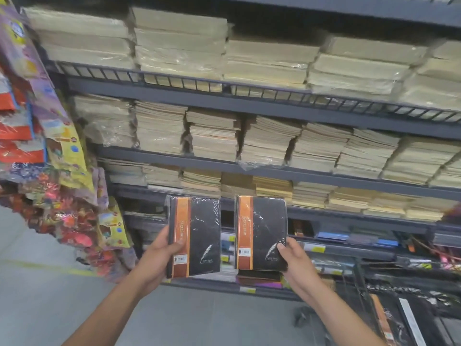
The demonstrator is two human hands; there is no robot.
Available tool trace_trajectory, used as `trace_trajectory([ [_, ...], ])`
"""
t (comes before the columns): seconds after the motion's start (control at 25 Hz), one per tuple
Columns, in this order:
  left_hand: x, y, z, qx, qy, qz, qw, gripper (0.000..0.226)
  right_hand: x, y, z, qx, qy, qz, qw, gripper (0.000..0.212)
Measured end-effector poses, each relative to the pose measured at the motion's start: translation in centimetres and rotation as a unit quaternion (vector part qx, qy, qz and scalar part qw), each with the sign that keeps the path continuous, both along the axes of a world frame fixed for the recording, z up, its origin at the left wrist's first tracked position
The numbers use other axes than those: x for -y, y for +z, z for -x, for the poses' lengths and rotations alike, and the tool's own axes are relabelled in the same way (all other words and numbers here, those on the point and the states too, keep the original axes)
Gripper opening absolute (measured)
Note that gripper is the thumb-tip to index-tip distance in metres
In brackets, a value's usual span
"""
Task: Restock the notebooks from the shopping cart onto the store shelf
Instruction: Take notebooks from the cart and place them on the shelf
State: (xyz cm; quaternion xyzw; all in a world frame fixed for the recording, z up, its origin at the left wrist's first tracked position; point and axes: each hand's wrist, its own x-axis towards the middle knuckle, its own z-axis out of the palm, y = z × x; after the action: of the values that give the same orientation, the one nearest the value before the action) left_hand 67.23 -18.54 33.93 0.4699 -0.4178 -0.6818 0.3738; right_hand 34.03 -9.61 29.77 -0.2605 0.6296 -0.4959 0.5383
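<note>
I hold two black notebooks with orange bands, both wrapped in clear film, upright in front of the store shelf (249, 168). My left hand (159, 255) grips the left notebook (197, 236) by its lower left edge. My right hand (294, 260) grips the right notebook (264, 231) at its lower right corner. Both hang before the lower shelf levels. The shopping cart (399, 295) shows at the bottom right, with more black notebooks (391, 320) lying inside it.
Upper shelves carry tall stacks of beige paper pads (262, 63) behind a low rail. Colourful packets (57, 146) hang on the left end of the rack. Lower shelves hold dark stationery (349, 238). Grey floor (50, 283) spreads at the lower left.
</note>
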Motion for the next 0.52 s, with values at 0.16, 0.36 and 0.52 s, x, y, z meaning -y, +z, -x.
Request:
trace_trajectory([
  [0.16,2.7,-5.0,0.7,-0.01,-0.007,0.01,1.0,0.045,1.4,-3.7,0.0,-0.009,-0.012,0.009,1.0,0.022],
  [0.36,6.1,-13.5,1.9,-0.017,-0.019,0.05,0.998,0.045,4.8,-13.1,0.7,0.008,-0.019,0.066,0.998,0.023],
  [0.52,7.7,-20.3,2.0,-0.028,-0.017,0.081,0.996,0.05,6.4,-19.7,0.4,-0.043,0.007,0.105,0.994,0.024],
])
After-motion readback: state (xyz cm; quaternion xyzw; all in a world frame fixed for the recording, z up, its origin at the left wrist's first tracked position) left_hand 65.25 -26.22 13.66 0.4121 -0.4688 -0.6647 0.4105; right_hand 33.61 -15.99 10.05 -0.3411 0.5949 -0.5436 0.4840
